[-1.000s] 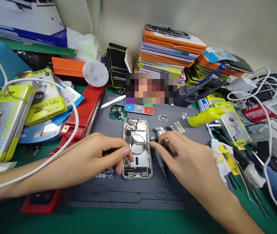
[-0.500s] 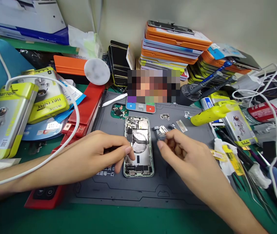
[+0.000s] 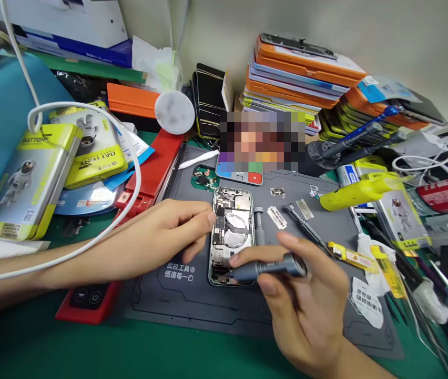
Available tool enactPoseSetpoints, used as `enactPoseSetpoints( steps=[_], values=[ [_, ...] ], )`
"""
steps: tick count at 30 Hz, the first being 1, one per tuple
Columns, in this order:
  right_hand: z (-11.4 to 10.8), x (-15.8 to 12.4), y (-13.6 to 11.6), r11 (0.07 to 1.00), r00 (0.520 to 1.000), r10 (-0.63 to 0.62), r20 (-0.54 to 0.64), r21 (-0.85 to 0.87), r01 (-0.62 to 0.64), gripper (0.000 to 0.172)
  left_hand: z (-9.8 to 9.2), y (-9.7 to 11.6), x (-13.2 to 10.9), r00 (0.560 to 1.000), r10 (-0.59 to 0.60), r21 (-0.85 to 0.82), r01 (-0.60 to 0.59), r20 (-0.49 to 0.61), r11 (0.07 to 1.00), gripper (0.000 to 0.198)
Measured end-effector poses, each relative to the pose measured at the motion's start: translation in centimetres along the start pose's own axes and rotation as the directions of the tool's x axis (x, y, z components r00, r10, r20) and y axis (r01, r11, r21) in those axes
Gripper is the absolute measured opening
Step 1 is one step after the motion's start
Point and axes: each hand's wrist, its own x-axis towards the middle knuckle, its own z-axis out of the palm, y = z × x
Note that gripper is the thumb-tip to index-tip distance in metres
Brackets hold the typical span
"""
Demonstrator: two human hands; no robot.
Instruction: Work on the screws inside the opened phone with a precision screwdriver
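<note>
An opened phone (image 3: pixel 243 267) with its inner parts bare lies upright on the grey work mat (image 3: pixel 192 310). My left hand (image 3: pixel 180 226) is closed at the phone's left edge, thumb and forefinger pressed together; whether anything is between them is hidden. My right hand (image 3: pixel 306 295) grips a grey screwdriver (image 3: pixel 265 270) between thumb and fingers. The screwdriver slants over the phone's lower right, its tip at the bottom parts. Close along the phone's right side rests another grey screwdriver (image 3: pixel 260 225), partly covered by my right hand.
Right of the phone lie a razor blade (image 3: pixel 277 217), a thin dark screwdriver (image 3: pixel 305 226) and a yellow bottle (image 3: pixel 350 196). A white cable (image 3: pixel 135 158) loops over my left forearm. Battery boxes (image 3: pixel 27 184) stand left; stacked cases (image 3: pixel 303 73) rise behind. A blurred patch hides part of the back.
My right hand has moved from right of the phone down and left, bringing a screwdriver over its lower end. My left fingers have drawn back to its left edge. The view has shifted.
</note>
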Motion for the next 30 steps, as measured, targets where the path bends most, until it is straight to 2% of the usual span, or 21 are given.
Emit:
enactPoseSetpoints(
  steps=[2, 6, 13, 17, 19, 24, 26, 30],
  values=[
    [-0.2, -0.2, 0.3, 0.989, 0.994, -0.103, 0.044, -0.1, 0.107, 0.057, 0.0, 0.1, 0.1, 1.0, -0.009, 0.003, 0.009, 0.005, 1.0, 0.055],
    [-0.3, -0.6, 0.4, 0.955, 0.976, -0.163, 0.142, -0.226, 0.193, 0.059, 0.0, 0.1, 0.2, 0.999, -0.022, 0.023, 0.021, 0.044, 1.0, 0.055],
    [-0.2, -0.8, 0.5, 0.951, 0.974, -0.178, 0.141, -0.231, 0.207, 0.06, -0.3, -0.2, 0.1, 0.997, -0.007, 0.041, 0.004, 0.07, 0.999, 0.054],
    [-0.2, -0.5, 0.3, 0.935, 0.976, -0.165, 0.141, -0.292, 0.2, 0.056, -0.3, -0.1, 0.1, 0.996, 0.0, 0.044, -0.004, 0.085, 0.999, 0.049],
    [-0.3, 0.1, -0.1, 0.914, 0.967, -0.185, 0.177, -0.329, 0.236, 0.05, -0.2, 0.0, 0.1, 0.996, -0.001, 0.044, -0.003, 0.087, 0.999, 0.051],
    [-0.4, 2.4, -1.3, 0.756, 0.904, -0.257, 0.342, -0.512, 0.408, 0.009, -0.3, 0.0, 0.2, 0.996, 0.0, 0.077, -0.007, 0.095, 0.997, 0.056],
    [-0.2, 2.8, -1.6, 0.732, 0.888, -0.281, 0.363, -0.517, 0.443, 0.007, -0.2, 0.0, 0.2, 0.995, -0.004, 0.093, -0.005, 0.1, 0.996, 0.056],
    [-0.1, 2.5, -1.3, 0.756, 0.893, -0.274, 0.358, -0.494, 0.43, 0.013, -0.1, -0.1, 0.2, 0.995, -0.003, 0.11, -0.008, 0.099, 0.994, 0.054]
  ],
)
